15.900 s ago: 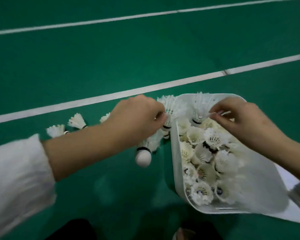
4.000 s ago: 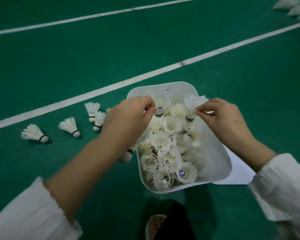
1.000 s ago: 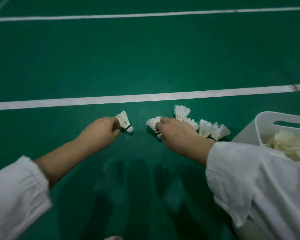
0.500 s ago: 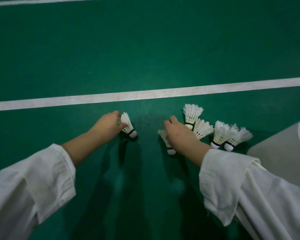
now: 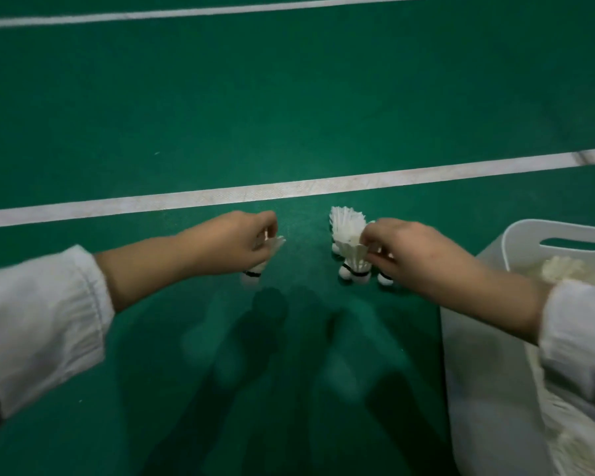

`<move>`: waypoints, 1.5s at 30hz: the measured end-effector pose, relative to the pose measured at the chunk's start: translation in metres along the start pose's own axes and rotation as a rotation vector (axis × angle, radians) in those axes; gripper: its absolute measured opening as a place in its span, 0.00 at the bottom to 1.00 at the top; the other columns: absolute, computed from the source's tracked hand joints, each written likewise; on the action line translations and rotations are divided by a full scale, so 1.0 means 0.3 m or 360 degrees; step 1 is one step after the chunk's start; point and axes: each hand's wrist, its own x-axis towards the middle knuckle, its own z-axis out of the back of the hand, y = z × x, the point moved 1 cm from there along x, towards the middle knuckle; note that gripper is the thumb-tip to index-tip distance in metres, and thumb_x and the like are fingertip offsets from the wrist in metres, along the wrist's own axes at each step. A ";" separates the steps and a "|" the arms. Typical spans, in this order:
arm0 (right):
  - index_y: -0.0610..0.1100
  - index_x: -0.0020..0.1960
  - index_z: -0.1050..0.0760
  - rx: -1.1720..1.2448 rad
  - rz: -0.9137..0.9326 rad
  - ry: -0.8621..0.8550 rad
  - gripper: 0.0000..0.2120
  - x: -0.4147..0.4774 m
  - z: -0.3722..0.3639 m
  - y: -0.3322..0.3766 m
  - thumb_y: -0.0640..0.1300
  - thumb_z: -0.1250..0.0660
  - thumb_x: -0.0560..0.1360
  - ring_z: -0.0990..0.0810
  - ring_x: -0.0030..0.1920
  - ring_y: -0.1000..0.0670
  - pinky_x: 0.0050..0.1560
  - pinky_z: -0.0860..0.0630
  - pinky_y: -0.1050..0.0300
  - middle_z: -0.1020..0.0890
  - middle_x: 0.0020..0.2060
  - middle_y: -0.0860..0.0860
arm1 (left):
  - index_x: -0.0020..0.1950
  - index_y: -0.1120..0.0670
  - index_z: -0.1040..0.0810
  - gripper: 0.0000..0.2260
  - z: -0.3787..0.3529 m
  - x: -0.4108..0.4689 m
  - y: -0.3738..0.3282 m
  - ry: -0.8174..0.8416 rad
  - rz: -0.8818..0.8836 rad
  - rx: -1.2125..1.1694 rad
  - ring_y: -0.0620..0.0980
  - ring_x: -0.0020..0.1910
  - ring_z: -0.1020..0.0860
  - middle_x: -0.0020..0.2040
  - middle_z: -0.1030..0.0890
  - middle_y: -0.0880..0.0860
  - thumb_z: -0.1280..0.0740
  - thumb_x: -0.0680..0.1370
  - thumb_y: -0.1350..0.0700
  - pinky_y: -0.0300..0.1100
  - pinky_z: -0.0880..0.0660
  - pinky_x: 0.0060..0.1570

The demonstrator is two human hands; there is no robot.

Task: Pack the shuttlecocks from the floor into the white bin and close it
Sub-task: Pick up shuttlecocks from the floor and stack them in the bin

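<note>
Left of the white bin (image 5: 516, 242), the left hand (image 5: 234, 240) pinches one shuttlecock (image 5: 260, 261) and the right hand (image 5: 409, 252) a cluster (image 5: 349, 242), featherlight, crushable, best gripped near the corks.

A: Floor (image 5: 289, 97)?
B: Green sports-court surface, matte, fills the whole view. Faint scuffs and a few pale specks.

A: Markings?
B: Two white painted lines. Near line (image 5: 289, 190), broad, runs left to right, rising slightly toward the right, worn and smudged. Far line (image 5: 220, 10), thinner, along the top edge, roughly parallel.

A: Light?
B: Dim, from overhead; soft dark shadows (image 5: 272, 338) on the near floor. Bottom edge darkest.

A: Walls, furniture, windows?
B: Floor only.
</note>
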 end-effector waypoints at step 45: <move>0.50 0.46 0.21 0.0481 -0.0503 -0.0640 0.05 -0.734 0.227 -0.240 0.48 0.35 0.74 0.24 0.41 0.59 0.41 0.29 0.68 0.23 0.47 0.55 | 0.46 0.47 0.26 0.03 -0.164 -0.079 -0.710 -0.0893 0.0168 -0.0446 0.45 0.39 0.27 0.44 0.23 0.43 0.38 0.78 0.49 0.41 0.34 0.35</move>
